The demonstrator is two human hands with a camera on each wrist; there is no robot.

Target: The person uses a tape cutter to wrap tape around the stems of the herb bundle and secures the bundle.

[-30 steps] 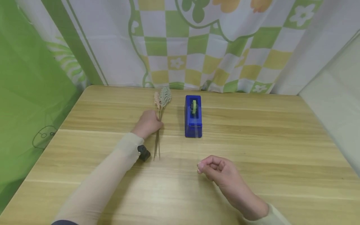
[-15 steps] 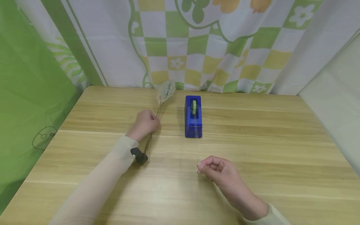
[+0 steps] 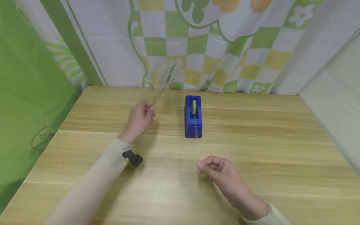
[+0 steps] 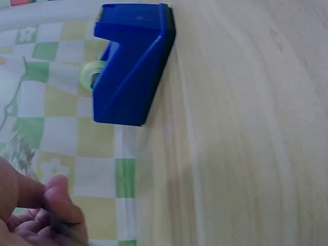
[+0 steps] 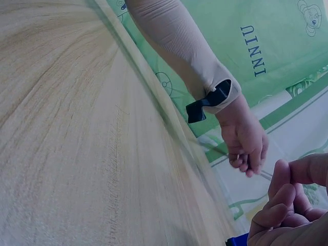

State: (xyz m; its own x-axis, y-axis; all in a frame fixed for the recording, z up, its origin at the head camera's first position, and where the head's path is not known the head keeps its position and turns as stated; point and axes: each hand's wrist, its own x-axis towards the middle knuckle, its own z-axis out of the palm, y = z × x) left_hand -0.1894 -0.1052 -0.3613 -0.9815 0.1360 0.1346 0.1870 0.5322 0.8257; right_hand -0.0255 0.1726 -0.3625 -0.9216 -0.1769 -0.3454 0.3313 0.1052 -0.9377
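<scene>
In the head view, my left hand (image 3: 139, 120) pinches the thin stems of a small bunch of artificial flower sprigs (image 3: 170, 73). Their pale grey-green heads tilt up and right, raised off the table in front of the curtain. A blue tape dispenser (image 3: 193, 122) stands at the middle of the table, its roll (image 3: 194, 107) showing a yellow-green core. A faint strip of clear tape (image 3: 196, 133) runs down its front toward my right hand (image 3: 225, 181), which pinches the strip's end between thumb and index finger. In the left wrist view, the flower heads are blurred.
The wooden table (image 3: 267, 150) reaches back to a checked green, yellow and white curtain (image 3: 219, 47). Green cloth (image 3: 25, 109) hangs at the left, with a thin wire loop (image 3: 42, 137) near the table's edge. A black wrist camera (image 3: 133, 158) sits on the left sleeve.
My left hand has lifted the flower sprigs off the table, drawing slightly left while their heads swing up and right. The right hand and the tape dispenser have stayed in place.
</scene>
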